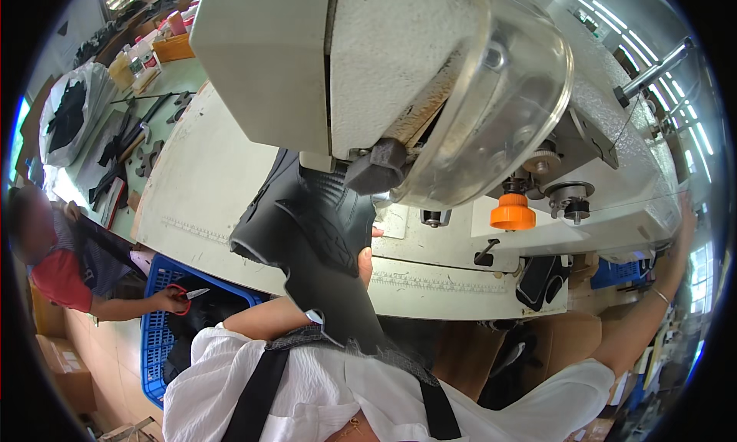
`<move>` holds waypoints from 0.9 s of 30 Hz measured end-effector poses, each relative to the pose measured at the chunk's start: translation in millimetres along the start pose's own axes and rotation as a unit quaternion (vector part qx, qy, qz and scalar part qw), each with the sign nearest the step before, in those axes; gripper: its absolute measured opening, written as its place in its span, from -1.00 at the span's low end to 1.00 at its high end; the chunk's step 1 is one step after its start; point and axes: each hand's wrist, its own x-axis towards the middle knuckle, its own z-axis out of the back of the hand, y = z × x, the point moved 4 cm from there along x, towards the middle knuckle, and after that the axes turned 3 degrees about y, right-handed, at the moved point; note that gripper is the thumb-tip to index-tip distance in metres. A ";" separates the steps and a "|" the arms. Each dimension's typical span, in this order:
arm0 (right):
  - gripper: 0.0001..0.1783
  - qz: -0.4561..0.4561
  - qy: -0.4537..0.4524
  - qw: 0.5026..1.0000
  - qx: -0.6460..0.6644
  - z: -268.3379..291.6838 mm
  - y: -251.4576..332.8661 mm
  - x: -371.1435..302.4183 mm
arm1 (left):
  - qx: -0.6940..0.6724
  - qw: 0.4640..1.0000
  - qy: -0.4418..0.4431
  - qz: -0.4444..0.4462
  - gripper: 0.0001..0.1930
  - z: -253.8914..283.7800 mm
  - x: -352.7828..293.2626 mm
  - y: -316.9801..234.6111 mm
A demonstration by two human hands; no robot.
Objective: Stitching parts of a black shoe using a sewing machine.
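A black leather piece (322, 242), shaped like a boot upper with a ribbed patch, lies under the head of a sewing machine (269, 58). Its lower end hangs over the table edge toward my lap. Beside and partly beneath it is my left hand (365, 264), closed on its right edge; most of the fingers are hidden by the leather. The needle area is covered by the machine head and a dark grey block (376, 166). Far to the right, my right hand (685, 216) reaches the machine's right end, where its fingers are too small and distorted to read.
A clear plastic guard (491, 112) and an orange knob (512, 212) are on the machine. At left, a person (69, 258) holds scissors (188, 295) over a blue basket (153, 334) with black pieces. Behind, a green table (184, 74) carries tools and bottles.
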 end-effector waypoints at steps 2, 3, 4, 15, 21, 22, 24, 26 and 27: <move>-0.38 -0.020 0.015 0.999 0.036 -5.5 1.3 4.3 | 0.044 0.999 -0.002 -0.015 -0.75 5.4 -2.3 -4.6; -0.37 -0.033 0.021 0.998 0.052 -7.1 -1.1 5.8 | 0.047 0.999 0.008 -0.006 -0.75 4.5 -2.7 -3.4; -0.35 -0.046 0.027 0.996 0.069 -8.2 -3.2 6.9 | 0.049 0.999 0.017 0.003 -0.74 3.8 -2.6 -2.1; -0.50 -0.108 0.053 0.973 0.196 -24.3 1.1 -8.1 | 0.109 0.993 0.002 -0.044 -0.73 -1.6 -4.7 11.5; -0.50 -0.102 0.056 0.980 0.161 -20.3 7.0 -6.2 | 0.129 0.991 -0.005 -0.037 -0.75 -3.6 -6.0 3.5; -0.50 -0.101 0.058 0.981 0.155 -20.8 8.0 -5.1 | 0.118 0.992 -0.008 -0.031 -0.76 -3.8 -5.8 2.9; -0.50 -0.098 0.062 0.983 0.143 -22.5 11.3 -2.1 | 0.115 0.993 -0.012 -0.023 -0.77 -3.4 -7.2 3.9; -0.49 -0.093 0.067 0.985 0.130 -25.2 15.9 1.7 | 0.112 0.993 -0.018 -0.014 -0.77 -3.7 -9.7 6.7; -0.49 -0.091 0.069 0.986 0.123 -25.1 18.4 4.0 | 0.064 0.998 -0.020 0.006 -0.80 -5.6 -11.5 12.0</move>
